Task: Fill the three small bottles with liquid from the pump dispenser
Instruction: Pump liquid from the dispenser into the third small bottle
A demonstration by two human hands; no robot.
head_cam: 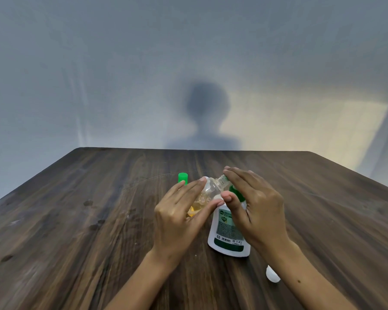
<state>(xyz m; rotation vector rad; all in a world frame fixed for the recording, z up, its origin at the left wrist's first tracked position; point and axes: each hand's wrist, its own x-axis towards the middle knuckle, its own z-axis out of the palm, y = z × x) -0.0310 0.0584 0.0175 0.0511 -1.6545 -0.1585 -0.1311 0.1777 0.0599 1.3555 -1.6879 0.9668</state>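
My left hand [179, 218] holds a small clear bottle [207, 193] between thumb and fingers. The bottle is tilted, its open neck pointing up and right toward the pump's spout, and a little yellow liquid sits in its low end. The white pump dispenser [226, 236] with a green label stands upright on the table just right of it. My right hand [258, 206] lies over its green pump head [235, 191] with fingers straight, hiding most of the head. A second small bottle with a green cap [182, 177] stands behind my left hand, mostly hidden.
A small white rounded object [272, 275] lies on the dark wooden table [76, 220] beside my right forearm. The table's far edge meets a grey wall that carries my shadow. A few wet spots mark the wood at the left.
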